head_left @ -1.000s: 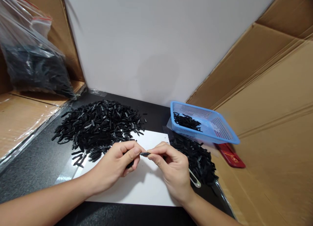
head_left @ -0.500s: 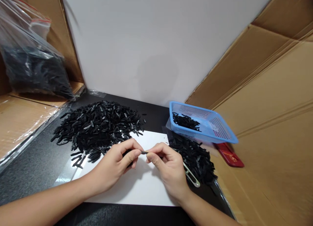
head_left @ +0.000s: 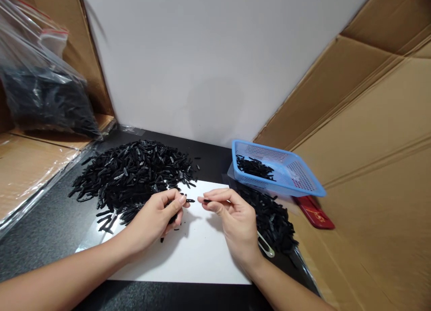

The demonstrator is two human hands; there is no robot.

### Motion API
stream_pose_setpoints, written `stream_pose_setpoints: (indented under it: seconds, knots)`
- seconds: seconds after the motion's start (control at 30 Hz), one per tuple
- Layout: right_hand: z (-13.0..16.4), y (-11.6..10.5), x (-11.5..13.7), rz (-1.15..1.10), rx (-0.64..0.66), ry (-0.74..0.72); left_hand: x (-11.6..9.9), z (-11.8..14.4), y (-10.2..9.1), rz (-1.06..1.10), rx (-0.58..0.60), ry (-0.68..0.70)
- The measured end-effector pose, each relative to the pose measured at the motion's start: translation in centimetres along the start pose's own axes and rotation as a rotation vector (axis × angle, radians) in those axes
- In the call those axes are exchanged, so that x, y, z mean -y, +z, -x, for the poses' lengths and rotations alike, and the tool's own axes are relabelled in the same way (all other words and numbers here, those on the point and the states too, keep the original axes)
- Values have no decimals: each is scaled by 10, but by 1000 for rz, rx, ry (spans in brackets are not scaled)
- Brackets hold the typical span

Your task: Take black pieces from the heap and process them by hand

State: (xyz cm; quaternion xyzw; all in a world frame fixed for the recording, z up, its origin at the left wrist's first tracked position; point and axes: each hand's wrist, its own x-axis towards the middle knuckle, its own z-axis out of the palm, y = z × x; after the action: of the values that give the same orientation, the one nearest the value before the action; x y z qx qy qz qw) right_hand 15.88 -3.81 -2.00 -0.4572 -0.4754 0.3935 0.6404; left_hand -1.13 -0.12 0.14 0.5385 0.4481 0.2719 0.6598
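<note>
Both hands hover over a white sheet (head_left: 198, 261). My left hand (head_left: 161, 212) pinches a small black strip (head_left: 191, 200) between thumb and forefinger, its tip pointing right; more black pieces show under its curled fingers. Facing it, my right hand (head_left: 232, 216) is closed on another small black strip (head_left: 206, 201). A short gap separates the two strips. Behind my left hand lies a large heap of black strips (head_left: 134, 167). Beside my right hand is a smaller heap of similar strips (head_left: 276, 221), with a pale metal tool with a slotted handle (head_left: 266, 246) partly hidden by the hand.
A blue perforated basket (head_left: 279, 185) holding some black strips stands at the back right. Next to it lies a red flat object (head_left: 314, 212). A clear zip bag of black pieces (head_left: 50, 100) sits at the left. Cardboard (head_left: 377, 136) and a white wall (head_left: 218, 46) enclose the table.
My hands have moved apart; the black strip they both gripped before has given way to a separate strip in each hand. A few black bits now show below my left hand.
</note>
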Motion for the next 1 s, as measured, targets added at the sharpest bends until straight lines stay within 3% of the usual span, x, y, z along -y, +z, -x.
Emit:
stream_pose_setpoints:
  seconds: [0.17, 0.33, 0.83, 1.0]
  knots:
    - [6, -4, -1, 294, 58, -200, 1, 2, 1, 30, 38, 9]
    - [7, -1, 4, 406, 157, -363, 1, 4, 2, 21, 56, 38]
    - [8, -1, 9, 520, 196, -536, 2, 5, 2, 59, 78, 38]
    - [8, -1, 10, 512, 181, -499, 2, 4, 2, 70, 65, 40]
